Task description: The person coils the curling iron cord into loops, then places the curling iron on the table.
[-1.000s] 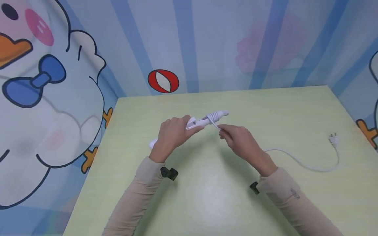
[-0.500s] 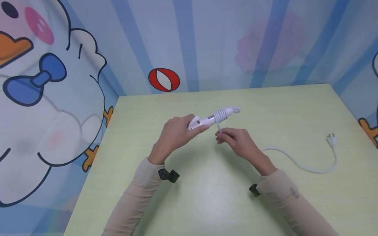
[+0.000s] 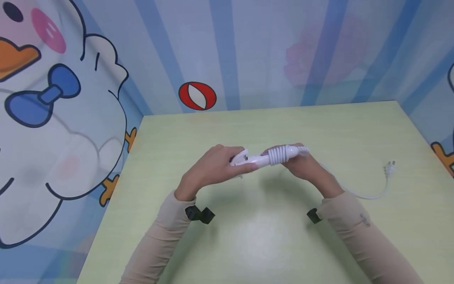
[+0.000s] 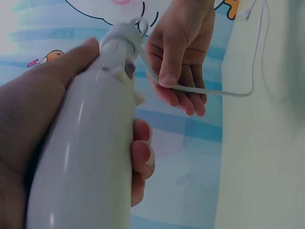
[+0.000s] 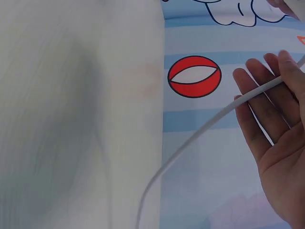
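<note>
A white corded hand tool, by its lever and handle a curling iron, is held above the table, pointing right. My left hand grips its body, thumb along one side and fingers round the other, as the left wrist view also shows. Several turns of white power cord circle the handle's far end. In the head view my right hand is partly hidden behind those coils. The left wrist view shows the right hand pinching the cord between thumb and fingers, its other fingers fairly straight.
The cord's loose length trails right over the pale green table to a two-pin plug. A blue striped wall with cartoon figures stands behind. Dark wrist cameras sit at both cuffs.
My right hand has passed from the near side of the handle to behind it, carrying the cord round. The curling iron has tilted flatter, and the plug has slid slightly left.
</note>
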`<state>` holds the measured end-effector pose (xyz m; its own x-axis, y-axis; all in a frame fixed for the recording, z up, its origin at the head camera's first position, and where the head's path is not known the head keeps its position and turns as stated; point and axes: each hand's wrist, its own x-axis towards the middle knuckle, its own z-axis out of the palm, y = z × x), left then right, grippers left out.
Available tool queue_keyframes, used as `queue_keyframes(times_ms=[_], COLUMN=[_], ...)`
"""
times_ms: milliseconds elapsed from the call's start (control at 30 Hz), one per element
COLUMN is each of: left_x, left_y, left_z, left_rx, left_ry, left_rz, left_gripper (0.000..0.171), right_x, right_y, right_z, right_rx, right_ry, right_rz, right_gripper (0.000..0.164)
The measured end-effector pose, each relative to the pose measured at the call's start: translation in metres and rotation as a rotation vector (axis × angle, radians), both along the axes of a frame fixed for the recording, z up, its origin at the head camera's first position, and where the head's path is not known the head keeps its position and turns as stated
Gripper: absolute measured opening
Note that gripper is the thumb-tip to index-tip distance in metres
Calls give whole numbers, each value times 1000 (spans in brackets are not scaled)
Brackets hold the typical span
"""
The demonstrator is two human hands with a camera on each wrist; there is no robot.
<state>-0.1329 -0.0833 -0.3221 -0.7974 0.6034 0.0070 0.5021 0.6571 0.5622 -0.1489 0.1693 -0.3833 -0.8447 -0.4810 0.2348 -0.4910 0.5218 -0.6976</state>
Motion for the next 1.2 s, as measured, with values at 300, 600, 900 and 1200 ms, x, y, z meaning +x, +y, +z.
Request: queue_keyframes(times_ms=[300, 600, 900, 1200], left_x=[2, 3, 1, -6], left_y=[-6, -4, 6, 10], left_z=[2, -6, -23, -40], left_rx=[-47, -118, -350, -459], left_ry=[-68, -107, -2, 120], left_rz=[-138, -191, -104, 114], left_gripper=[33, 37, 44, 49], right_x=[-2, -14, -6, 5], right_y=[0, 9, 5, -10], right_z=[4, 9, 26, 23], right_rx=[-50, 111, 202, 300], right_ry=[229, 235, 499, 653], right_rz=[167, 86, 99, -29], right_gripper=[21, 20, 19, 17])
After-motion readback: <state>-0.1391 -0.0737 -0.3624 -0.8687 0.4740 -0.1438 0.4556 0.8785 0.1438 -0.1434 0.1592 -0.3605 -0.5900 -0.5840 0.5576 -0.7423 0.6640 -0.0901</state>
